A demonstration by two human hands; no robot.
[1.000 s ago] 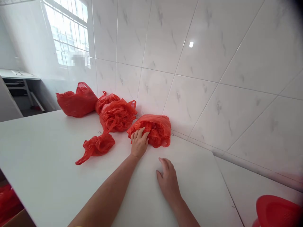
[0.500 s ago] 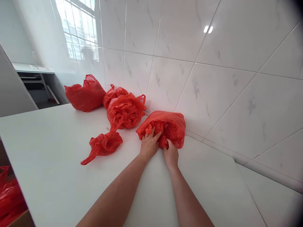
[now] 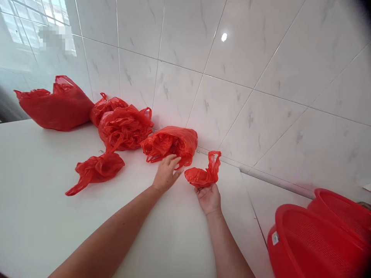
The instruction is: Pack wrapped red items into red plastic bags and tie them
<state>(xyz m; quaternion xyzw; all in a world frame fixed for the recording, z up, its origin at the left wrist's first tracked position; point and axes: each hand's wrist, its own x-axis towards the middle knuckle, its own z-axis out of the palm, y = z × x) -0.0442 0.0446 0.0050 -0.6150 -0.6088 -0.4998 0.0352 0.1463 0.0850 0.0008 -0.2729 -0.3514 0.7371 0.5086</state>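
Observation:
A small crumpled red plastic bag [image 3: 203, 175] is in my right hand [image 3: 209, 197], palm up, with one handle loop standing up at its right. My left hand [image 3: 168, 173] has its fingers apart and holds nothing. It is just in front of a larger red plastic bag [image 3: 185, 141], which lies on its side against the wall, its mouth toward me, stuffed with crumpled red plastic. Whether the left fingertips touch that bag's edge I cannot tell.
On the white table [image 3: 162, 231] a loose red bag [image 3: 100, 168] lies at left. Behind it are a bundle of red bags [image 3: 124, 127] and a full red bag [image 3: 58, 110] along the tiled wall [image 3: 179, 88]. Red plastic baskets [image 3: 313, 239] stand at lower right.
My right hand has come out of the stuffed bag's mouth with a small red bag and moved right. My left hand has drawn back from the mouth. The view has turned right, bringing the baskets in.

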